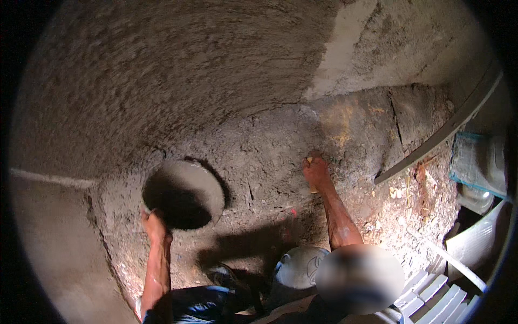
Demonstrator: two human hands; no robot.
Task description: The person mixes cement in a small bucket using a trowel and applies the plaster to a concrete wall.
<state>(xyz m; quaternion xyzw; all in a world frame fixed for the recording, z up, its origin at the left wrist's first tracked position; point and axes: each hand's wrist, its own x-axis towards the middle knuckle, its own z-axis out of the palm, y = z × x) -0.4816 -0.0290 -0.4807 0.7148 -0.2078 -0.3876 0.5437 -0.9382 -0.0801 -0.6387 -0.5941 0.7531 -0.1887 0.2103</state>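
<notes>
Holds a grey container (186, 186) by its lower-left rim with the left hand (156, 227), closed firmly on the edge, over the left part of the rough ledge (259, 151). Wraps the right hand (317, 170) in a fist around a small tan handle (309, 160), low over the same ledge; cannot tell the kind of tool. Looks partway along: already covered in dark, grainy material across the broad left and middle of the wall (178, 81), but paler in a patch (345, 48) at upper right (perhaps finished differently, perhaps not reached at all). Appears not yet levelled along the ledge, lumpy and strewn with crumbs. Cannot tell contents from shadow inside the container, nor judge the amount remaining.
</notes>
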